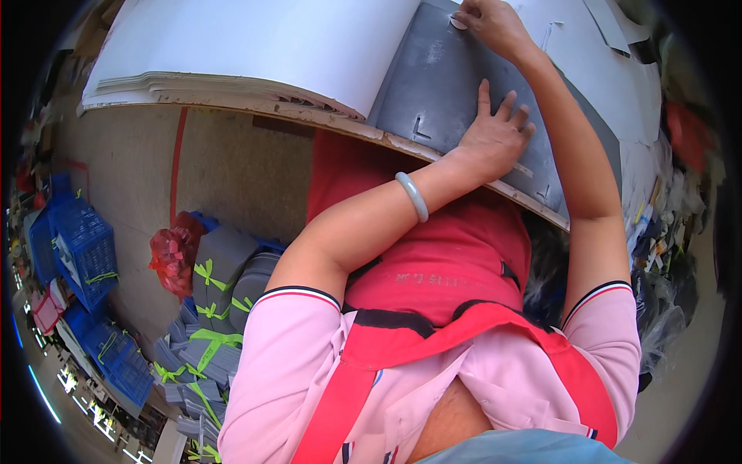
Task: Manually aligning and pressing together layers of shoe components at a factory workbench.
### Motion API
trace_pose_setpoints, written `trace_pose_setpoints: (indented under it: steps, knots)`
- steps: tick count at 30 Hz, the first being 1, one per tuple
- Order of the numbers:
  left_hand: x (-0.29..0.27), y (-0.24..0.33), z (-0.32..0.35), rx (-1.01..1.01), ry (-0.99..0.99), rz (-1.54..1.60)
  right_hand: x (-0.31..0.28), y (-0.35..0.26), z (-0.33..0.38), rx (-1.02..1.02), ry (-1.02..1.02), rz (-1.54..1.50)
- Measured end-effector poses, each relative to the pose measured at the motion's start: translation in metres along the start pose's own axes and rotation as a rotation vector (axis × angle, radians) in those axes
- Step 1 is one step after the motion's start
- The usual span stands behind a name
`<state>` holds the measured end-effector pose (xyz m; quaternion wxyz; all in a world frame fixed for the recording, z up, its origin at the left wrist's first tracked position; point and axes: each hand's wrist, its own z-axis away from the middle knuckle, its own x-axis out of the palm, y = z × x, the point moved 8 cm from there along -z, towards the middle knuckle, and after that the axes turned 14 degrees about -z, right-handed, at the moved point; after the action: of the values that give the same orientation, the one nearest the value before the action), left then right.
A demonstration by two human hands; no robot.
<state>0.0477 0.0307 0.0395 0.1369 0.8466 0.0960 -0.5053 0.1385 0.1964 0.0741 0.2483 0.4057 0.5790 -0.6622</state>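
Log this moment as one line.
left hand: spread on dark grey sheet | right hand: pinching small white piece over sheet's far part | white sheet stack: left of grey sheet

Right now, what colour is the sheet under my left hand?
The sheet is dark grey: head view.

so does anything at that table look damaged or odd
Yes, slightly: the table edge looks chipped and worn, its surface broken up, and a whitish smudge stands out on the dark sheet near the right hand.
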Motion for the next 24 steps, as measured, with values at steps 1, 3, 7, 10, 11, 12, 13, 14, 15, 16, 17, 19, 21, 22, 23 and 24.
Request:
trace_pose_setpoints:
  steps: [1,3,7,10,11,12,13,14,15,16,17,19,21,22,23,24]
  knots:
    - [-0.001,0.002,-0.001,0.010,0.003,-0.014,-0.009,-0.006,0.007,-0.107,0.098,0.011]
    - [-0.002,0.002,-0.001,0.009,0.001,-0.013,-0.010,0.005,0.007,-0.015,0.098,-0.120]
    - [-0.003,0.003,-0.003,0.017,-0.023,0.012,-0.011,0.013,0.014,-0.069,0.234,-0.179]
    - [-0.002,0.001,-0.003,0.013,-0.061,0.003,-0.004,0.009,0.018,0.063,0.095,-0.159]
    - [-0.003,0.002,-0.004,0.019,-0.057,0.002,-0.003,0.015,0.017,0.063,0.102,-0.157]
    - [-0.002,0.002,-0.004,0.017,-0.070,0.016,0.003,0.022,0.014,0.040,0.094,-0.114]
    - [-0.002,0.003,-0.005,0.021,-0.081,0.033,0.004,0.026,0.012,0.021,0.090,-0.070]
    - [-0.002,0.004,-0.005,0.033,-0.075,0.035,0.002,0.031,0.010,0.025,0.102,-0.065]
    - [-0.002,0.003,-0.005,0.022,-0.082,0.044,0.005,0.034,0.007,0.006,0.060,-0.080]
    - [-0.001,0.000,-0.004,0.006,-0.090,0.050,0.010,0.032,0.005,-0.019,0.014,-0.098]
    - [-0.001,-0.001,-0.003,-0.006,-0.095,0.049,0.013,0.035,0.006,0.034,0.007,-0.213]
    - [-0.002,0.000,-0.002,0.000,-0.097,0.052,0.013,0.039,0.009,0.076,-0.008,-0.300]
    - [-0.003,0.001,-0.004,0.013,-0.096,0.059,0.006,0.047,0.016,0.117,0.004,-0.399]
    - [-0.004,0.003,-0.005,0.012,-0.096,0.065,-0.004,0.054,0.021,0.129,0.021,-0.390]
    - [-0.005,0.007,-0.007,0.016,-0.095,0.075,-0.019,0.061,0.027,0.119,0.076,-0.403]
    - [-0.006,0.010,-0.007,0.041,-0.087,0.091,-0.035,0.069,0.034,0.113,0.135,-0.413]
